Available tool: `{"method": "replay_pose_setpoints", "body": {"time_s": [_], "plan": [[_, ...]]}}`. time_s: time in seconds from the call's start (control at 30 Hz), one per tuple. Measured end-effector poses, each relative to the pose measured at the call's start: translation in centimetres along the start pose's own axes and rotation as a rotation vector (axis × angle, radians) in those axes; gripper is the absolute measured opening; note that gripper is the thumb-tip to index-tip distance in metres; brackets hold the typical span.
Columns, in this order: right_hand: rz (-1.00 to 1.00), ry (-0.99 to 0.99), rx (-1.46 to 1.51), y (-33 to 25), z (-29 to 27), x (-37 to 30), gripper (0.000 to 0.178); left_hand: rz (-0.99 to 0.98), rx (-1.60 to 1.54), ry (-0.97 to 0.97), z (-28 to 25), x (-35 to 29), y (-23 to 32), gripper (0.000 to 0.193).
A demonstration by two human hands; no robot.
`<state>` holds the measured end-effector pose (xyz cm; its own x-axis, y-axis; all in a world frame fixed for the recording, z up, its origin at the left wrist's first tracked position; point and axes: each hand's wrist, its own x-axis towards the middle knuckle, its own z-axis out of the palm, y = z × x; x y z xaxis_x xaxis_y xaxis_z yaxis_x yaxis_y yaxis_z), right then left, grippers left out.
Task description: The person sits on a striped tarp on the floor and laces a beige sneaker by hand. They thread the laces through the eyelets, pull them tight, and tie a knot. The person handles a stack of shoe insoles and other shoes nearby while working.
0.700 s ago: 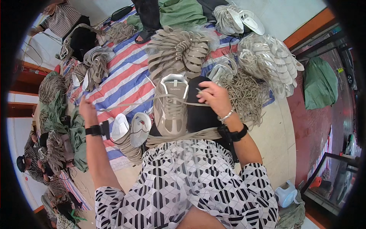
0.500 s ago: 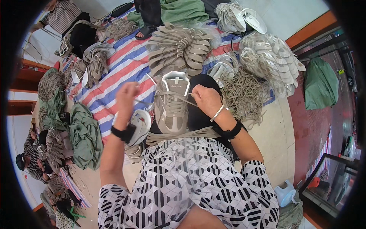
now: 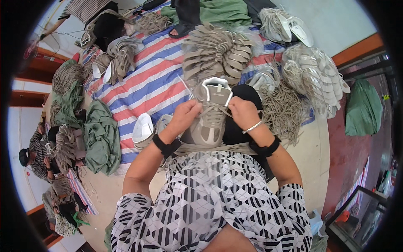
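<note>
A beige and grey sneaker (image 3: 210,128) sits upright on my lap, its toe toward me and its white-lined collar on the far side. Flat beige shoelace (image 3: 215,108) runs across its tongue and crosses near the top. At the shoe's left side, my left hand (image 3: 187,115) is closed in a pinch on one lace end. On the opposite side my right hand (image 3: 245,113) pinches the other end close to the upper. More beige laces (image 3: 226,148) lie bundled across my lap, below the toe.
Beyond the shoe, a fan of shoe uppers (image 3: 216,54) lies on a striped sheet (image 3: 155,69). Tangled laces (image 3: 282,107) and bagged uppers (image 3: 311,80) are to the right. White-lined shoes (image 3: 144,126) and green cloth (image 3: 100,140) lie left. Other people work at the far left.
My left hand has come in from the left to the shoe's side, drawing the lace closer. My right hand stays beside the collar. The whole view has shifted slightly.
</note>
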<state>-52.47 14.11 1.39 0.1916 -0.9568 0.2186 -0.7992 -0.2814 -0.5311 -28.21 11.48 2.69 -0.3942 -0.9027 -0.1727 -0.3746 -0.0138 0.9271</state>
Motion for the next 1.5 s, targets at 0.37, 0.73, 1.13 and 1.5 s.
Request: {"method": "replay_pose_setpoints", "body": {"time_s": [0.37,0.73,1.13,1.5], "plan": [[0.029,-0.159,0.125,-0.2,-1.5,0.5,0.009,-0.016,-0.062,0.085,0.3,1.7,-0.3,0.027],[-0.523,-0.096,-0.145,0.1,-3.6,2.4,0.021,0.751,0.761,-0.125,-3.3,5.1,7.0,0.028],[-0.083,-0.436,-0.134,-1.5,-2.6,4.5,0.012,0.704,0.915,-0.516,-3.4,7.4,7.5,0.017],[0.115,-0.119,1.075,-7.2,-11.9,11.1,0.014,0.654,0.098,0.193,-3.5,7.2,16.6,0.009]]}}
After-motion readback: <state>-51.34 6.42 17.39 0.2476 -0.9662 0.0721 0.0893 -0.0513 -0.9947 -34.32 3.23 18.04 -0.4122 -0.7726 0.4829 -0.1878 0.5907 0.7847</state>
